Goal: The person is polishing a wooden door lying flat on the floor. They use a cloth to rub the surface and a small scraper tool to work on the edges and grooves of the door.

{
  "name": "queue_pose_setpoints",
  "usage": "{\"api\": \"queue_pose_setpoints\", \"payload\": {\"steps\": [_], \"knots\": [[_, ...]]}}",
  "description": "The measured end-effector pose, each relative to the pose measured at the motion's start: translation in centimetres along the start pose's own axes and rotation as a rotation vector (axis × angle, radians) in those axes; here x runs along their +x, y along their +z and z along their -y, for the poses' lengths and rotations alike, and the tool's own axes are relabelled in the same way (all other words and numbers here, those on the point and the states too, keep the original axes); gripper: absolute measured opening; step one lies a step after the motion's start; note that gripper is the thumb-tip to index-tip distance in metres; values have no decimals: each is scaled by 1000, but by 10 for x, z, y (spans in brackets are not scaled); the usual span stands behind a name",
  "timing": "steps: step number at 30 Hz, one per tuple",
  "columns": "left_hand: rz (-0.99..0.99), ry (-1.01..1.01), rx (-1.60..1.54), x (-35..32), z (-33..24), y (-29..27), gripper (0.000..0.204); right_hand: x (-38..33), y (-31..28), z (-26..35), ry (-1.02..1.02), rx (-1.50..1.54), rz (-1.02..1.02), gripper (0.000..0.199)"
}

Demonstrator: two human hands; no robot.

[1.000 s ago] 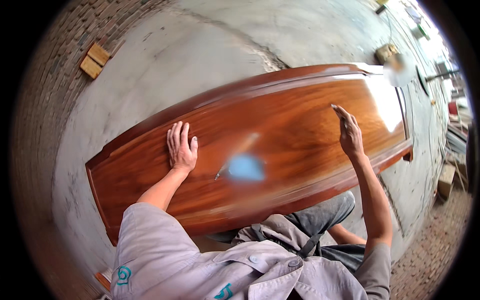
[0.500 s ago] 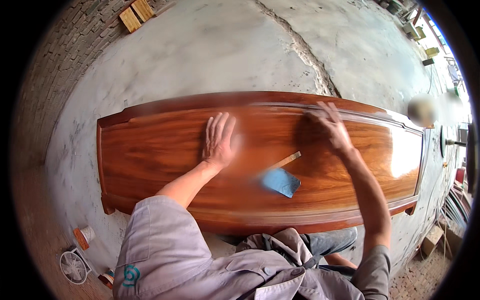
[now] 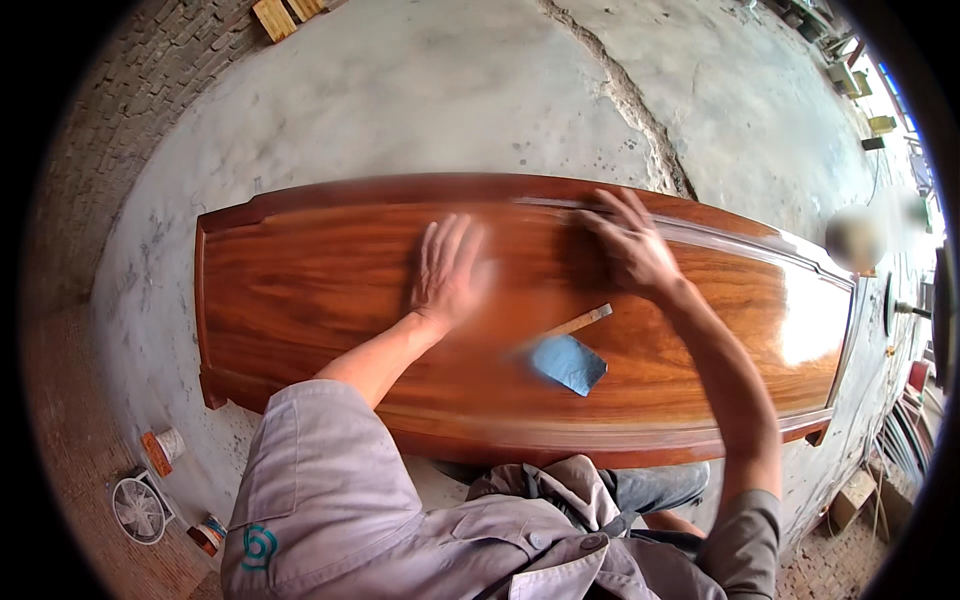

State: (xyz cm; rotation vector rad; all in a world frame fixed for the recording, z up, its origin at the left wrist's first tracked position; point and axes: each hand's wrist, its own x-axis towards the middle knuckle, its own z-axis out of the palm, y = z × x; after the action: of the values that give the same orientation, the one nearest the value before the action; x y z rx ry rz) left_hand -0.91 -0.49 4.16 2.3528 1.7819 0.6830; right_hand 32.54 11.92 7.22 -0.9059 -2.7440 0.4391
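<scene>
A long, glossy reddish-brown wooden panel (image 3: 300,300) with a raised, moulded rim lies across in front of me. My left hand (image 3: 450,270) rests palm down on its middle, fingers stretched and slightly apart, a little blurred. Farther right, my right hand (image 3: 635,245) is at the far moulding (image 3: 700,235), its fingers spread and smeared by motion; whether its fingertips touch the rim I cannot tell. Between my forearms lie a blue sheet (image 3: 570,364), like sandpaper, and a narrow flat wooden stick or tool (image 3: 585,320) with a pale end. Neither hand shows anything held.
Beyond the panel, the grey concrete floor (image 3: 420,120) has a long crack (image 3: 625,95). A white fan (image 3: 140,508) and small orange-and-white containers (image 3: 165,450) stand at lower left. Wooden blocks (image 3: 275,18) lie at far left, and a cardboard box (image 3: 853,497) with cables at lower right.
My right hand has moved left along the far moulding, fingers still spread. My left hand has shifted slightly up and right on the panel. The blue sheet and the stick stay put.
</scene>
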Motion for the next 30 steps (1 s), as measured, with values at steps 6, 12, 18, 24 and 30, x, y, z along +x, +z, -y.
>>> {"api": "queue_pose_setpoints", "payload": {"steps": [6, 12, 18, 24, 30], "knots": [[-4, -4, -8, -6, 1, -7, 58, -6, -36, -10, 11, -44, 232, 78], [3, 33, -20, 2, -1, 8, 56, -112, -26, -8, 200, -121, -128, 64], [58, 54, 23, -4, 10, -5, 57, -114, 22, 66, 330, 2, -222, 58], [97, 31, 51, -2, 14, 1, 54, -116, 17, 67, 376, -7, -140, 53], [92, 29, 15, -2, 14, 0, 54, -113, 25, 64, 376, -92, -104, 52]]}}
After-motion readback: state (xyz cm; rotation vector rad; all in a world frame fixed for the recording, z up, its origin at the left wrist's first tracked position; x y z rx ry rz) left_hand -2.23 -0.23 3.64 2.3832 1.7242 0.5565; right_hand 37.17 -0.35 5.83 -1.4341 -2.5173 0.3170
